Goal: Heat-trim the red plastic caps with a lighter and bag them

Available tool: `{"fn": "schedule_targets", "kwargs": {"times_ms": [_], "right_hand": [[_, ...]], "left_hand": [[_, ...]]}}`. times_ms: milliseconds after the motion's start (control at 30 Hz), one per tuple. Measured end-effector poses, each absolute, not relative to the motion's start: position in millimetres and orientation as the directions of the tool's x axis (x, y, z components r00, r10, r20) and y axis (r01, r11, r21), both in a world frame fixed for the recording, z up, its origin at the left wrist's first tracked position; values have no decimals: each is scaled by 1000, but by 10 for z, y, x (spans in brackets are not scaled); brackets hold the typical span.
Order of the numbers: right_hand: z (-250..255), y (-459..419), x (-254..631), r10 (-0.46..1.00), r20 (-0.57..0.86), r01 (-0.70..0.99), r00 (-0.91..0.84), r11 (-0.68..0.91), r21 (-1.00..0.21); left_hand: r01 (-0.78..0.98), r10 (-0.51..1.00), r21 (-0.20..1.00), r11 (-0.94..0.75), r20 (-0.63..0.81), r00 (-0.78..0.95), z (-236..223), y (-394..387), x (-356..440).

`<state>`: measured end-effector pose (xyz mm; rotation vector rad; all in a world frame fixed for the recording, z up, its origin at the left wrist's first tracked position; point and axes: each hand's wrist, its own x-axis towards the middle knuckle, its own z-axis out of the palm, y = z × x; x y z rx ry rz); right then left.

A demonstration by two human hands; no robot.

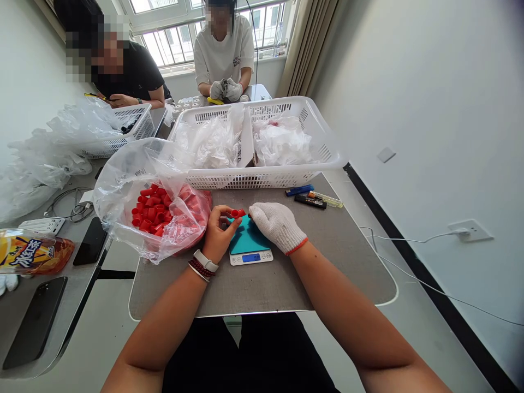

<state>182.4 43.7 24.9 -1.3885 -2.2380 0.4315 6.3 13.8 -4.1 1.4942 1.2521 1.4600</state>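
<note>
- Fingers (234,225) of the bare left hand (218,232), frame centre: clamped, thumb against forefinger, on small red tubing (236,213); one piece or two, cannot tell.
- Red tubing located over the far edge of the scale (250,243), just beside the right glove.
- Right hand (275,222), in a white knit glove with red cuff edge: fingers bent and close together, tips near the tubing; cannot tell whether anything gripped.
- Scale: blue-green top, lit blue display toward lower edge, flat on the grey surface (339,259).
- Left of centre: clear bag (117,221), mouth wide open, many short red tubes (151,212) inside.
- Upper centre: white basket (262,179), divided in two, crumpled clear plastic in both halves.
- Right of centre: blue pen (298,190), black marker (310,201) and clear pen (327,200), close together.
- Lower left, on the neighbouring surface: bottle (53,256) on its side, two dark phones.
- Upper left and top centre: two co-workers, the latter in white gloves.
</note>
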Motion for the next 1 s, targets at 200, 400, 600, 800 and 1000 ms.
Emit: {"fn": "schedule_targets", "kwargs": {"times_ms": [200,400,600,800,1000], "right_hand": [[221,447,1843,896,251,758,-367,444,-477],[226,446,1838,913,222,790,-341,407,-459],[252,435,1831,898,208,747,-387,438,-501],[218,442,1841,893,264,738,-365,450,-503],[213,450,1834,917,224,797,-329,397,-455]], "left_hand": [[261,928,904,-339,367,-66,-15,139,45],[253,921,898,-360,385,-56,-10,128,33],[249,922,908,-337,371,-107,-16,120,47],[281,927,903,-323,362,-98,16,112,49],[99,962,964,-248,257,-96,-21,109,70]]}}
